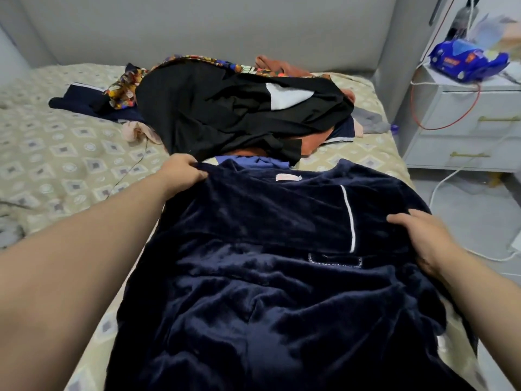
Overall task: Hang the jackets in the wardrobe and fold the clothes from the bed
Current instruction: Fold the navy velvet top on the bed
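1. Grasping the robe (282, 277) spread across the bed (56, 153), the left hand (183, 170) pinched its top corner.
2. Right hand (420, 244) gripped its right edge, thumb on top.
3. Folding had barely begun, by my judgement: the robe lay flat, unfolded.
4. A pile (239, 114) of clothes waited just behind it; no wardrobe showed.

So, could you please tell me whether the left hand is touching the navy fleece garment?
Touching. The head view shows the left hand with its fingers curled over the upper corner of the navy fleece garment, pinching the fabric.
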Demonstrator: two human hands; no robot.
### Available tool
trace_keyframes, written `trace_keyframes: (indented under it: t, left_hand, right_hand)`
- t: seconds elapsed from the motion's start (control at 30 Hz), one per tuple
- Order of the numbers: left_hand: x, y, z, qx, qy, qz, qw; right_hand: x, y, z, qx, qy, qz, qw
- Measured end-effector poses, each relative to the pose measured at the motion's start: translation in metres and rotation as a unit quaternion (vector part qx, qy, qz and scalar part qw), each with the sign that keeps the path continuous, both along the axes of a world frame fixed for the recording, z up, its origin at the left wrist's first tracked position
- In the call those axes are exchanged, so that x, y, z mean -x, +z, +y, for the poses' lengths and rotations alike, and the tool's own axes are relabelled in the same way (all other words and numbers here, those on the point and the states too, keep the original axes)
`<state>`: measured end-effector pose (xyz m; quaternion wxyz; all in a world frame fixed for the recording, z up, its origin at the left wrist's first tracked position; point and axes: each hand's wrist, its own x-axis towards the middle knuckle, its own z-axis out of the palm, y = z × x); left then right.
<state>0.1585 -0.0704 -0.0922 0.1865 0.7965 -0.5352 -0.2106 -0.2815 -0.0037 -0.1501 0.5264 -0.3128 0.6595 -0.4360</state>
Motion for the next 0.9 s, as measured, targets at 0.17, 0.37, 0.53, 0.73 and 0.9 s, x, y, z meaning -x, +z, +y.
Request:
trace_keyframes:
  t: [0.17,0.37,0.53,0.73,0.9]
  left_hand:
    - [0.012,-0.057,0.017,0.092,0.043,-0.174,0.979]
    - [0.000,-0.073,0.042,0.139,0.013,0.014,0.990]
    - [-0.001,-0.050,0.113,0.064,0.143,0.151,0.976]
    - [-0.013,-0.049,0.215,-0.002,0.208,0.359,0.910]
    - [-0.006,-0.063,0.293,-0.006,0.186,0.378,0.907]
  right_hand:
    - [-0.007,-0.012,0.001,0.082,0.021,0.299,0.950]
    - [-0.008,-0.008,-0.005,0.083,0.003,0.331,0.940]
    - [-0.011,0.002,0.005,0.053,0.046,0.271,0.960]
    - [-0.014,0.023,0.043,0.092,0.125,0.233,0.960]
    - [-0.005,-0.002,0.131,0.094,0.141,0.361,0.917]
